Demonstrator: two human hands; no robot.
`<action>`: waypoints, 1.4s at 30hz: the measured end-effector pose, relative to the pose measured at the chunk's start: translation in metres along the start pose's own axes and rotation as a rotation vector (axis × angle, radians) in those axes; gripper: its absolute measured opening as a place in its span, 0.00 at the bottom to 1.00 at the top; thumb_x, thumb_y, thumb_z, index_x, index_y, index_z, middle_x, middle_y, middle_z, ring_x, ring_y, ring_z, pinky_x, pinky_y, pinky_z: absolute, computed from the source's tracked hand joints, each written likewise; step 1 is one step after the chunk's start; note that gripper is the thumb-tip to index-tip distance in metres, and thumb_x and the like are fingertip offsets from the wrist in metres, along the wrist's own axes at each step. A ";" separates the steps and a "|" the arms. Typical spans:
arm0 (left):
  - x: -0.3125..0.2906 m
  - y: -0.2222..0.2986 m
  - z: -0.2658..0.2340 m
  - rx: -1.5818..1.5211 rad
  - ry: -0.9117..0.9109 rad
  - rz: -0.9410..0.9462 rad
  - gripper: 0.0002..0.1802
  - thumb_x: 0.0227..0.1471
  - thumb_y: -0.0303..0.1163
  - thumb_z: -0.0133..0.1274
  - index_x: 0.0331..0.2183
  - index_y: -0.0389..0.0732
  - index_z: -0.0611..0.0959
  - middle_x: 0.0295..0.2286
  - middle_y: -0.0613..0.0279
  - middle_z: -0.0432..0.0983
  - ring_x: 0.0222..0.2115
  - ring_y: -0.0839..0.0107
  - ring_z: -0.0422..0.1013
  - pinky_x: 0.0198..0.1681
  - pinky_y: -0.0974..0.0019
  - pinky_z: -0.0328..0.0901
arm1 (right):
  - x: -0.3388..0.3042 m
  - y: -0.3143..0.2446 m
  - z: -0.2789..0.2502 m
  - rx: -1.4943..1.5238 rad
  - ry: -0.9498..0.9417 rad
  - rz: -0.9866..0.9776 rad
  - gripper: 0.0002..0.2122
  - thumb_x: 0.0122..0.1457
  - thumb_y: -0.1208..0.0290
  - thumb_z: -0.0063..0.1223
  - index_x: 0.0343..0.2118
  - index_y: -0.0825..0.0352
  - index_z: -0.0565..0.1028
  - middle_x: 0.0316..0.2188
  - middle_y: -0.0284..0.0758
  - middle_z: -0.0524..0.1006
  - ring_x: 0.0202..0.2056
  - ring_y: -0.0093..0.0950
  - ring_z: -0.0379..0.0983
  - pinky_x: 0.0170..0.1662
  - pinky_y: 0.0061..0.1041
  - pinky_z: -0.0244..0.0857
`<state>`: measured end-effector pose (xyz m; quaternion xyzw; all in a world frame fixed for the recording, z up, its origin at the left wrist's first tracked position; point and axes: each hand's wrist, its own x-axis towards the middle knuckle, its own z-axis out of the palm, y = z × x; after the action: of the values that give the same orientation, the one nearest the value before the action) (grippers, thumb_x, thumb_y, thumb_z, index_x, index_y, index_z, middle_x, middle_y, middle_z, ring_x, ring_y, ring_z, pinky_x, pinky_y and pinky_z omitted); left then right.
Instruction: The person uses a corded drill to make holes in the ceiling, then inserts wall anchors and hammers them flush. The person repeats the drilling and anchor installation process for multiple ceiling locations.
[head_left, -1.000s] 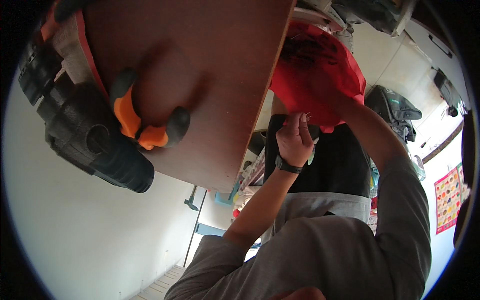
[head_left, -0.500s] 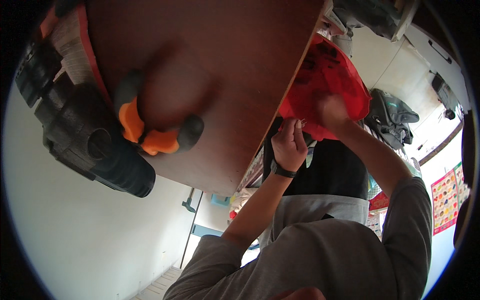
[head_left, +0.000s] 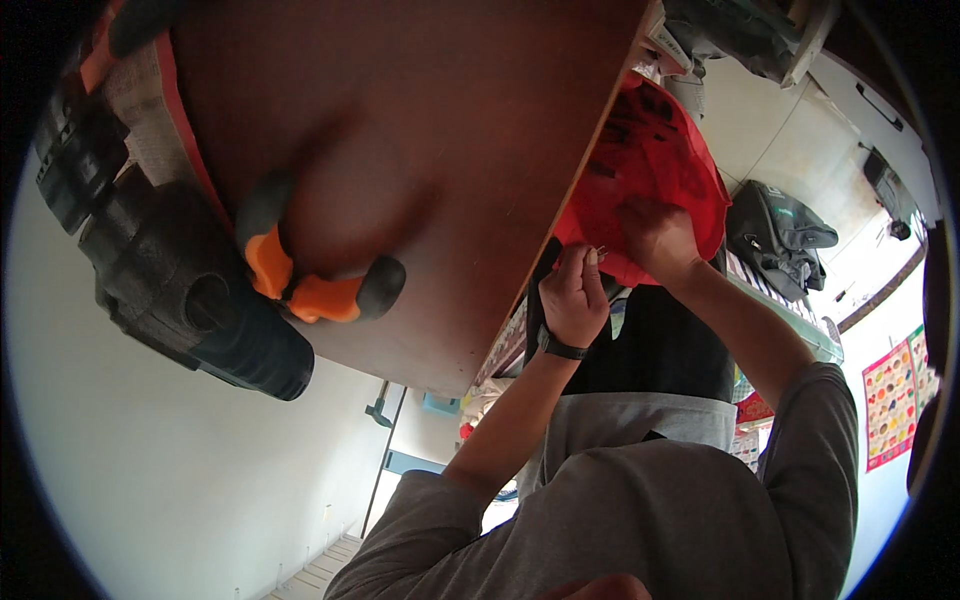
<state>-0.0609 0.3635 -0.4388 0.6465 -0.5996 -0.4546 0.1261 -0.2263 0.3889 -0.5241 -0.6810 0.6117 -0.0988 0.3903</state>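
My left hand (head_left: 573, 298), with a dark watch on its wrist, is beside the table's right edge. Its thumb and fingers pinch a small, thin, shiny piece (head_left: 601, 254), too small to name. To its right, my right hand (head_left: 662, 238) is at the red bag (head_left: 665, 150), its fingertips blurred against the red material. Whether those fingers grip the bag cannot be made out. The bag has dark markings and hangs or lies beyond the table edge, above my lap.
On the brown table (head_left: 430, 150) are orange-and-black tool handles (head_left: 268, 262) and a bulky black tool-like object (head_left: 200, 290) overhanging the edge. At right are a dark backpack (head_left: 780, 235) and a colourful wall chart (head_left: 893, 395). A white wall (head_left: 150, 450) stands at left.
My right hand has shifted slightly left and down, and its blur has lessened. The red bag's right side has drawn inward a little. My left hand keeps its pinch, slightly lower.
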 end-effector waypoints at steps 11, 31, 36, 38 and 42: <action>0.002 0.000 -0.002 0.015 0.014 0.005 0.05 0.63 0.24 0.49 0.35 0.36 0.80 0.27 0.52 0.81 0.24 0.57 0.78 0.26 0.62 0.71 | 0.000 0.008 0.011 0.009 -0.061 0.026 0.09 0.49 0.72 0.54 0.34 0.62 0.78 0.34 0.35 0.79 0.31 0.36 0.79 0.29 0.37 0.73; 0.032 0.011 -0.004 -0.031 0.039 0.035 0.07 0.64 0.25 0.49 0.33 0.37 0.80 0.24 0.54 0.80 0.21 0.60 0.76 0.23 0.62 0.67 | 0.170 0.145 0.146 0.242 -0.118 0.424 0.17 0.67 0.64 0.45 0.55 0.67 0.72 0.50 0.44 0.76 0.49 0.38 0.74 0.52 0.39 0.70; 0.031 0.014 0.001 -0.061 0.031 0.030 0.06 0.64 0.24 0.48 0.33 0.38 0.79 0.23 0.52 0.79 0.21 0.56 0.77 0.23 0.59 0.67 | 0.123 0.107 0.158 0.302 -0.077 0.357 0.19 0.67 0.63 0.44 0.57 0.66 0.70 0.52 0.46 0.74 0.51 0.41 0.72 0.53 0.42 0.69; 0.029 0.014 0.001 -0.056 0.015 0.003 0.06 0.63 0.24 0.48 0.34 0.38 0.79 0.24 0.51 0.80 0.23 0.56 0.78 0.23 0.60 0.68 | 0.109 0.097 0.160 0.315 -0.052 0.343 0.19 0.67 0.62 0.44 0.58 0.66 0.69 0.53 0.46 0.73 0.52 0.42 0.71 0.53 0.43 0.68; 0.019 0.008 0.002 -0.056 0.025 -0.003 0.06 0.64 0.27 0.49 0.36 0.37 0.80 0.23 0.58 0.78 0.19 0.67 0.75 0.24 0.67 0.67 | 0.110 0.088 0.165 0.309 0.084 0.356 0.20 0.67 0.61 0.43 0.59 0.65 0.68 0.54 0.47 0.72 0.53 0.43 0.70 0.53 0.45 0.67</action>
<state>-0.0703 0.3454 -0.4421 0.6493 -0.5838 -0.4634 0.1509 -0.1662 0.3616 -0.7304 -0.4898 0.7154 -0.1489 0.4755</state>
